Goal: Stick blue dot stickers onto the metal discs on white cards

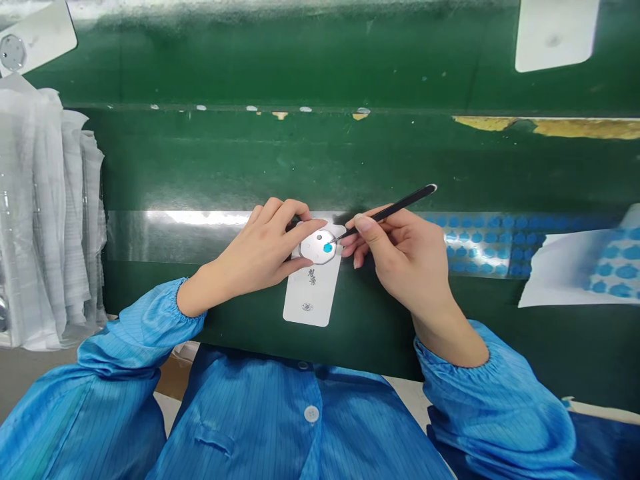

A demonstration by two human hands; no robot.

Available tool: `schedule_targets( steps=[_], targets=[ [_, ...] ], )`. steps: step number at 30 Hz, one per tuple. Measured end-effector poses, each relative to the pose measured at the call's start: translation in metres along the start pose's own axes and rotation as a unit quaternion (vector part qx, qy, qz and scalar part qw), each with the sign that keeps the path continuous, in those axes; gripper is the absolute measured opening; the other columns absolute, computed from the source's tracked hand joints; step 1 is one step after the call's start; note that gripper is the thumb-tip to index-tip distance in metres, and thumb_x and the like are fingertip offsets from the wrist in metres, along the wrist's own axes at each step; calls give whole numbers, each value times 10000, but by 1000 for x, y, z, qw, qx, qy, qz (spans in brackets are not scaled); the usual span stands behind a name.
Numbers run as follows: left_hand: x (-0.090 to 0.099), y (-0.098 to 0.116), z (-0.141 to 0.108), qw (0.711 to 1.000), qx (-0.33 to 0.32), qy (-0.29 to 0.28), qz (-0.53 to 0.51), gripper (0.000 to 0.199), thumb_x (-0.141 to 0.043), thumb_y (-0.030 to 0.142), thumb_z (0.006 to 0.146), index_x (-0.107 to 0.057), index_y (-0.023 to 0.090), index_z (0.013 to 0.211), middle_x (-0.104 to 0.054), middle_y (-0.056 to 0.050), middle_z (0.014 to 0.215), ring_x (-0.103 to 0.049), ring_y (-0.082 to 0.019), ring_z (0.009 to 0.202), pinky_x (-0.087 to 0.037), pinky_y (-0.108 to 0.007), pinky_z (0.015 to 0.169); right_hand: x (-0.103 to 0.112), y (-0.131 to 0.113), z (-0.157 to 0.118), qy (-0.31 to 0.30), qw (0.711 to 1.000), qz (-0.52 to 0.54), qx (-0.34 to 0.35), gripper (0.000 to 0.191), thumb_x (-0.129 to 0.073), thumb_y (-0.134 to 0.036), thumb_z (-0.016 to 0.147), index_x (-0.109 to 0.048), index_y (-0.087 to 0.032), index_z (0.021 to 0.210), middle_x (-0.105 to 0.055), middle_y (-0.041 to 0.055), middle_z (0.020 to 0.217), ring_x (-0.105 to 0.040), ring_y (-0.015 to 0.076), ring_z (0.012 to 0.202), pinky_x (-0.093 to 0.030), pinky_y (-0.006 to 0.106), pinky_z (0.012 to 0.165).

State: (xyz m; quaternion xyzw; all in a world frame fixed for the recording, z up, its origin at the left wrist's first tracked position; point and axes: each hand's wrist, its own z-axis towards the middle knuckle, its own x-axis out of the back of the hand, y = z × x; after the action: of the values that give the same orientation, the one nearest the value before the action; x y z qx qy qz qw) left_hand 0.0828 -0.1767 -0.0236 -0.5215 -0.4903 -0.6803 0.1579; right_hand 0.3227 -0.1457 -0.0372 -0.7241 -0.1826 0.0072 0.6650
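I see the right hand (400, 253) with its thumb and fingers pinched around a thin black tool (403, 205). The tool's pointy tip is right by a blue dot (328, 248) (from this far away, I can't tell if they touch). The blue dot sits on a round disc (309, 252), and the disc lies at the top end of a white card (311, 303). The left hand (263, 247) has its thumb and pointer finger spread a little, one on each side of the disc, holding it. The white card lies on the green desk (250, 160), in front of the blue coat (265, 413).

To the right, lots of blue spots (475, 247) sit in rows on a shiny strip, and a white sheet (555, 273) with more spots lies beyond. Far to the left are wavy white packs (45, 220) standing in a row. Another card (50, 37) is in the top left corner, and one more (557, 37) is at the top right.
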Motion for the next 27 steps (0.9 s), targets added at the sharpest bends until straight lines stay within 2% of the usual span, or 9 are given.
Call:
schedule_targets(
  steps=[4, 8, 11, 15, 18, 21, 23, 24, 27],
  targets=[
    [3, 4, 0, 1000, 16, -9, 2, 484, -668, 321, 1033, -507, 189, 1470, -549, -168, 1389, -520, -326, 1213, -483, -516, 1028, 1, 4, -3, -11, 999, -19, 41, 220, -660, -421, 1050, -725, -239, 945, -746, 4, 682, -673, 134, 479, -553, 247, 441],
    [5, 13, 5, 998, 58, -12, 4, 757, -918, 346, 832, -490, 141, 1421, -523, -177, 1417, -494, -334, 1212, -483, -484, 1019, 1, 7, -9, -8, 989, -71, 128, 141, -642, -335, 1058, -710, -228, 995, -741, 1, 730, -687, 135, 519, -560, 259, 495],
    [5, 18, 11, 996, 91, -19, 16, 730, -984, 287, 740, -511, 128, 1272, -539, -170, 1383, -501, -319, 1178, -484, -450, 962, 0, 8, -11, 38, 979, -78, 186, 135, -632, -314, 1056, -697, -226, 978, -730, 17, 794, -682, 141, 576, -548, 280, 532],
    [11, 19, 12, 994, 108, -2, -28, 652, -978, 219, 711, -485, 184, 1136, -603, -101, 1242, -551, -292, 1104, -471, -421, 896, 0, 4, -7, 129, 964, -49, 227, 228, -509, -349, 1102, -643, -237, 955, -698, 60, 926, -694, 198, 841, -577, 365, 772],
    [16, 17, 10, 969, 123, 24, -214, 546, -864, 193, 807, -451, 221, 1162, -639, -16, 1049, -632, -203, 893, -482, -321, 752, 0, -2, -6, 103, 976, -40, 186, 246, -472, -398, 1106, -649, -231, 1070, -674, 76, 1040, -670, 205, 963, -559, 386, 886],
    [18, 16, 12, 922, 134, 73, -356, 543, -815, 281, 863, -458, 225, 1267, -675, -11, 995, -666, -176, 827, -500, -279, 692, -4, -5, -6, -8, 994, 42, 102, 288, -565, -468, 1052, -657, -210, 1142, -670, 60, 1006, -649, 187, 884, -552, 334, 784],
    [18, 17, 14, 908, 137, 98, -384, 531, -821, 341, 861, -507, 213, 1269, -695, -45, 1054, -678, -185, 882, -534, -287, 738, -10, -5, -5, -72, 990, 116, 48, 308, -633, -489, 1004, -660, -196, 1096, -661, 35, 926, -619, 165, 777, -520, 296, 687],
    [19, 18, 15, 904, 140, 105, -391, 517, -826, 368, 855, -534, 205, 1249, -695, -58, 1080, -679, -188, 900, -549, -293, 759, -13, -5, -5, -83, 986, 140, 32, 309, -659, -495, 982, -659, -192, 1044, -648, 23, 883, -599, 157, 743, -500, 285, 660],
    [21, 21, 19, 903, 155, 115, -385, 517, -839, 455, 839, -590, 194, 1210, -692, -66, 1092, -681, -202, 922, -580, -309, 802, -24, -9, 1, -49, 984, 169, 24, 328, -713, -505, 917, -625, -191, 880, -599, 0, 797, -538, 147, 719, -448, 269, 640]
  ],
)
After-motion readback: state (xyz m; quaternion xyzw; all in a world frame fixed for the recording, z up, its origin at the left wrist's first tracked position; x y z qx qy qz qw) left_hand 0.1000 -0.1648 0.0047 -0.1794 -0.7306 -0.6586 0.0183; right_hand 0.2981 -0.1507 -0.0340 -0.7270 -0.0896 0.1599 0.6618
